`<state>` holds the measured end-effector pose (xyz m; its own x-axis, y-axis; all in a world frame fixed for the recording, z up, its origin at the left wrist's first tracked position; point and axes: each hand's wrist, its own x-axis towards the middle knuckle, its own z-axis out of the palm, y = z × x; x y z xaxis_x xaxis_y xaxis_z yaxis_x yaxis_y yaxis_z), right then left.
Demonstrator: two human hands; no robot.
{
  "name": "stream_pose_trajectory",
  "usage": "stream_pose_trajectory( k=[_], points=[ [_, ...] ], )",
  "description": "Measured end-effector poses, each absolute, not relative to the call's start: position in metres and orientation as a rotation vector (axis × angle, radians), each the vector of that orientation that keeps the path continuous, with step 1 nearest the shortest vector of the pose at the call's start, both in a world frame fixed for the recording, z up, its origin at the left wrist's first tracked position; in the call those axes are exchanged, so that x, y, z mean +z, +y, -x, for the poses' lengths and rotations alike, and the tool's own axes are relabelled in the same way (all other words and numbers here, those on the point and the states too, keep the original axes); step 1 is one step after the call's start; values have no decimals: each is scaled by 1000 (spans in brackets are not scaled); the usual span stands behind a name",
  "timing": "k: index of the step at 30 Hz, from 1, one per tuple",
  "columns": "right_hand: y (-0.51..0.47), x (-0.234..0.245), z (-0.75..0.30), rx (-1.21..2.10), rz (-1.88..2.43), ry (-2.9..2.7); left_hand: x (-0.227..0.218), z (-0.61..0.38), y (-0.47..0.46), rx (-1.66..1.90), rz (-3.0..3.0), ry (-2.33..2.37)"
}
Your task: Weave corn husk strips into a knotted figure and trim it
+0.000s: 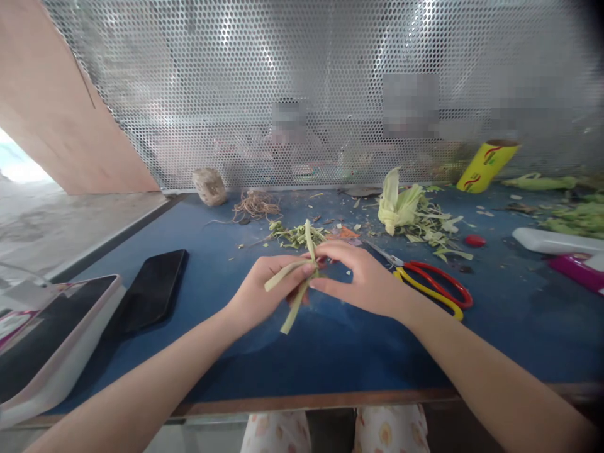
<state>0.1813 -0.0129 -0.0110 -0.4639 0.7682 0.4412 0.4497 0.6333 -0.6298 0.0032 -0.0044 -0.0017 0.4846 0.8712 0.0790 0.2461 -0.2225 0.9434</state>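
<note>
Several pale green leaf strips (296, 309) cross one another in front of me above the table, their flat ends sticking out up, left and down. My left hand (272, 283) pinches them where they cross, thumb on top. From the other side my right hand (358, 277) curls in, with its fingertips closed on the strips close to the crossing. Part of the crossing is hidden by my fingers. Scissors (431, 283) with red and yellow handles lie just right of my right hand. Behind the hands is a small heap of green scraps (295, 234).
A black phone (153, 286) and a pale-rimmed tray (78, 340) are on the left. Toward the back lie tangled twine (257, 206), a roll (209, 187), a leafy pale green bunch (401, 204) and a yellow tube (486, 167). A perforated metal screen (302, 63) borders the blue table.
</note>
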Motion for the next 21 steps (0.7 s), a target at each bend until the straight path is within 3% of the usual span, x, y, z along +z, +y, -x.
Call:
stream_pose_trajectory(
  k=[11, 21],
  points=[
    [-11, -13, -176, 933, 836, -1783, -6, -4, -3, 747, -1796, 930],
    [-8, -14, -178, 1017, 847, -1601, -1, -5, -8, 659, -1766, 922]
  ],
)
